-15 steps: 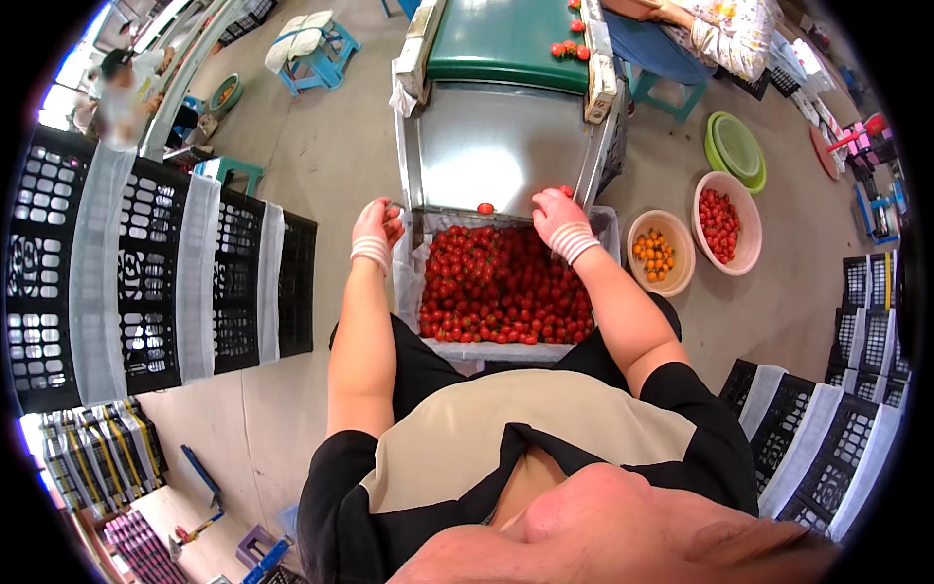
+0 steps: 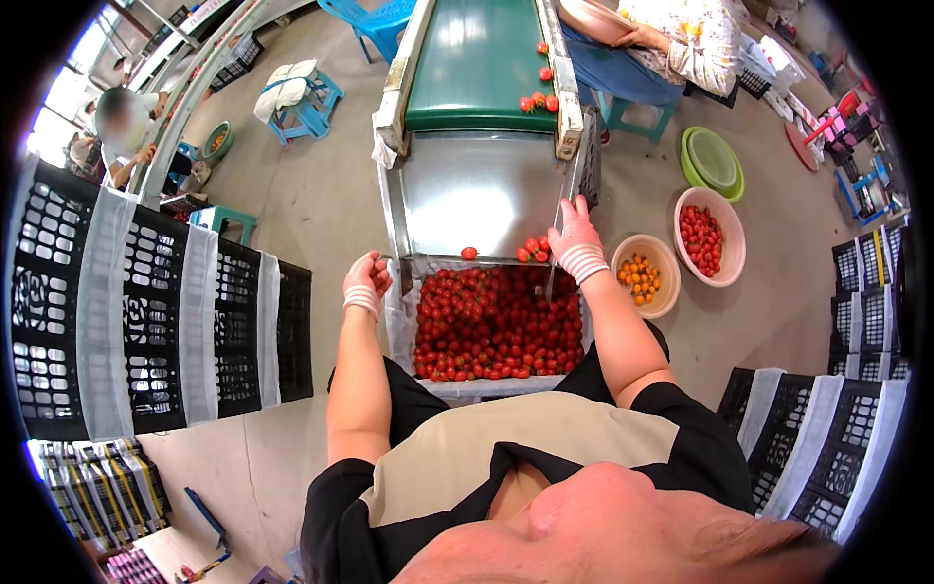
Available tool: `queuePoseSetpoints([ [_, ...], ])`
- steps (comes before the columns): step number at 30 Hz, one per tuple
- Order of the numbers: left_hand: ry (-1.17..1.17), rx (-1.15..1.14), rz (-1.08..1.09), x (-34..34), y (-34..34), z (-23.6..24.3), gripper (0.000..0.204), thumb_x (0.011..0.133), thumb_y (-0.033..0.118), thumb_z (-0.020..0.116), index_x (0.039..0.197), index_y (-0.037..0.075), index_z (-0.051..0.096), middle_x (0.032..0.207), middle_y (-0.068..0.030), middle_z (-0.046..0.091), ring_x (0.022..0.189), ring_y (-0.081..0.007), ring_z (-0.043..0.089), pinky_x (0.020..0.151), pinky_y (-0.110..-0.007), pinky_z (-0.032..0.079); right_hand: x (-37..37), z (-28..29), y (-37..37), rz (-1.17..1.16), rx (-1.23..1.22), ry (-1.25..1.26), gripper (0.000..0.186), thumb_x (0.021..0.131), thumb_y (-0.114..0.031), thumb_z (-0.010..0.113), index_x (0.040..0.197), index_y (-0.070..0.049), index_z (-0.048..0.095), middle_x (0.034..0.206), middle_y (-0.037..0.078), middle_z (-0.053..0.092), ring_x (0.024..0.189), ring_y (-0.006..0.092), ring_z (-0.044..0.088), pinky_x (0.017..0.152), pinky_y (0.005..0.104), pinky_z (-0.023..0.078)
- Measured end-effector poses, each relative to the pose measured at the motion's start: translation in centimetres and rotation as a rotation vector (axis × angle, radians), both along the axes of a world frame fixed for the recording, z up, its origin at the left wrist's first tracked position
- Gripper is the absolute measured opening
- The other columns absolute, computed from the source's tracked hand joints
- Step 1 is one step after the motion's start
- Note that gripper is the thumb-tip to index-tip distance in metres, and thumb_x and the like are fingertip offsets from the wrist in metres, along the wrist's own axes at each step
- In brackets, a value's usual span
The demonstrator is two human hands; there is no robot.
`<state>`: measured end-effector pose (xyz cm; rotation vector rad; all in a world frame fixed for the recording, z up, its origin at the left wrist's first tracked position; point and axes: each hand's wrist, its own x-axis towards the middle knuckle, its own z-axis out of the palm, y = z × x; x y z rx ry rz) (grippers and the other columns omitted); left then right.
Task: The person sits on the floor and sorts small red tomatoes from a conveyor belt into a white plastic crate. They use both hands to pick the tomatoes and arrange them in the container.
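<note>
My left hand, loosely curled with fingers slightly apart, is at the left front corner of the steel chute. My right hand has its fingers stretched toward the chute's right rail, beside a cluster of red tomatoes on the front lip. A single tomato lies left of that cluster. Below is a lined crate full of red cherry tomatoes. Behind the chute is a green belt carrying a few tomatoes along its right edge.
Right are bowls of orange tomatoes and red tomatoes, plus green basins. Black crates stand left and right. Co-workers sit at upper right and upper left; blue stools stand behind.
My right hand has moved up along the chute's rail, its fingers straighter. More tomatoes now show beside it on the lip. The view has shifted, putting chute and crate lower in the picture.
</note>
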<state>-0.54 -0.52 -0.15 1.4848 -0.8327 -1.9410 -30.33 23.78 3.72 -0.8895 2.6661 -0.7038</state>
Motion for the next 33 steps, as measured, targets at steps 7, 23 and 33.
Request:
queuePoseSetpoints([
  [7,-0.084,0.016,-0.15,1.6,0.3,0.3,0.043,0.093,0.019,0.045,0.136,0.015,0.044,0.088,-0.0047,0.066,0.058,-0.0131,0.057,0.062,-0.032,0.051,-0.2,-1.6,-0.3,0.007,-0.098,0.086,0.068,0.077,-0.023,0.061,0.137,-0.004,0.035,0.149,0.017,0.025,0.121,0.0365,0.046,0.1,0.0393,0.041],
  [23,-1.047,-0.439,-0.987,4.4,0.5,-5.3,0.03,0.08,0.015,0.06,0.11,0.009,0.063,0.102,-0.0139,0.066,0.095,-0.0287,0.063,0.083,-0.038,0.049,-0.4,0.1,0.2,0.053,-0.1,0.061,0.054,0.077,-0.02,0.06,0.127,-0.002,0.046,0.145,0.019,0.03,0.117,0.0368,0.049,0.097,0.0413,0.044],
  [33,-1.303,-0.468,-1.118,3.6,1.6,-5.6,0.032,0.077,0.011,0.059,0.109,0.012,0.065,0.11,-0.0136,0.065,0.105,-0.0304,0.06,0.088,-0.037,0.049,-0.4,-0.2,0.7,0.059,-0.097,0.031,0.051,0.077,-0.019,0.06,0.124,-0.004,0.048,0.146,0.018,0.027,0.114,0.0366,0.051,0.095,0.0422,0.045],
])
